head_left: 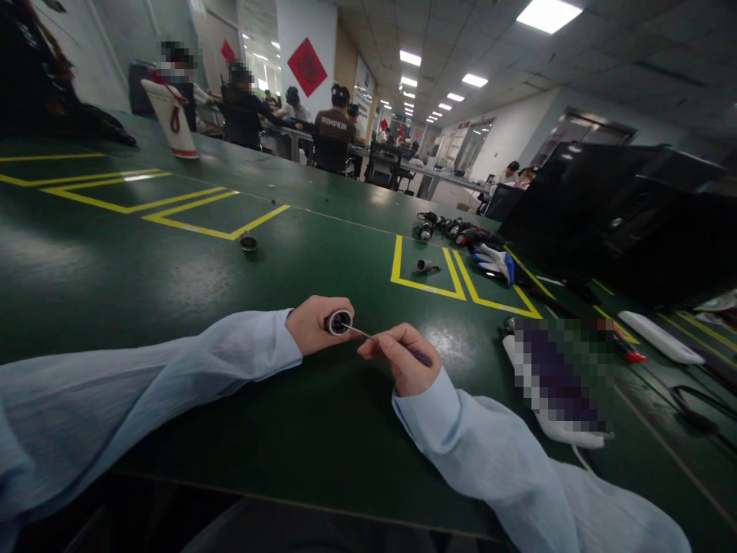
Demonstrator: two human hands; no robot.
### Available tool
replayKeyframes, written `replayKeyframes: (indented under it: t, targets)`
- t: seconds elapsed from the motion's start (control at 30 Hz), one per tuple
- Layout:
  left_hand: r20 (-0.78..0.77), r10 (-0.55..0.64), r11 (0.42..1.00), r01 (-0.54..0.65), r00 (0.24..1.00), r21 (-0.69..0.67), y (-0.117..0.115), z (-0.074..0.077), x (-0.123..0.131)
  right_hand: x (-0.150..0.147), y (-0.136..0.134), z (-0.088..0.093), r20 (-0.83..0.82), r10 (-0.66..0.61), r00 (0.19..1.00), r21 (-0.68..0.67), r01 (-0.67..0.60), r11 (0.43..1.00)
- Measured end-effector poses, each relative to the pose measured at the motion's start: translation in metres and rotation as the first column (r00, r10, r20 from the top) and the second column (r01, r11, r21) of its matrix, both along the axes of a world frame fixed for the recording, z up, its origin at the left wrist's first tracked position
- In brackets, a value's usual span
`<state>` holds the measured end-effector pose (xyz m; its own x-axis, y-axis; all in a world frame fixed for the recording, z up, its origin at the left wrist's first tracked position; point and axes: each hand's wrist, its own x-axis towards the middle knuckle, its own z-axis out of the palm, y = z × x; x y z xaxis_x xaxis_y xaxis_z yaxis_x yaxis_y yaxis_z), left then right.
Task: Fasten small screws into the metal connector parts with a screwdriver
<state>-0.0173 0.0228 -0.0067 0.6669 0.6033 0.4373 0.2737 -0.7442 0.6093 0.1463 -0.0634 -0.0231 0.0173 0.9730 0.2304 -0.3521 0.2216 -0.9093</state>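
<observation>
Tool (358, 331) pinched in the right hand (408, 358) points toward ten o'clock, at the open cylinder (332, 322) the left hand (314, 326) grips.

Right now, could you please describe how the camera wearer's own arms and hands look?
Both arms are covered by long, loose, light-blue sleeves, the left sleeve and the right sleeve, in thin-looking, wrinkled fabric reaching the wrists. The left hand and right hand wear no gloves. No markings or cables show on the sleeves.
</observation>
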Motion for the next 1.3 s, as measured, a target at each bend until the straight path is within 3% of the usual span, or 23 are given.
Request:
replayKeyframes:
  t: [0.13, 0.3, 0.4, 0.67, 0.87, 1.07, 1.3]
  targets:
    - [-0.042, -0.037, 0.998, 0.039, 0.998, 0.044, 0.000, -0.001, 0.000, 0.002, 0.000, 0.000, 0.093, -0.007, 0.996, -0.005, 0.007, 1.000]
    - [-0.023, -0.033, 0.999, 0.034, 0.999, 0.042, 0.000, -0.001, 0.000, 0.005, 0.005, -0.002, -0.152, 0.151, 0.977, -0.136, -0.172, 0.976]
    - [-0.032, -0.017, 0.999, 0.018, 0.999, 0.045, -0.001, 0.000, 0.001, 0.005, 0.007, -0.002, -0.230, 0.180, 0.956, -0.157, -0.219, 0.963]
    - [-0.004, 0.002, 0.999, -0.002, 1.000, 0.041, -0.003, 0.000, 0.001, 0.005, 0.006, -0.001, -0.256, 0.187, 0.948, -0.166, -0.234, 0.958]
    - [-0.117, -0.029, 0.989, 0.045, 0.993, 0.141, 0.000, -0.003, -0.001, 0.006, 0.005, -0.001, -0.028, 0.098, 0.995, -0.069, -0.100, 0.993]
    - [-0.073, -0.032, 0.995, 0.039, 0.997, 0.095, 0.000, -0.004, -0.001, 0.010, 0.008, 0.001, -0.208, 0.200, 0.958, -0.202, -0.242, 0.949]
    - [0.006, -0.025, 0.999, 0.025, 1.000, 0.020, -0.002, 0.000, 0.000, 0.011, 0.008, 0.002, -0.256, 0.198, 0.946, -0.206, -0.254, 0.945]
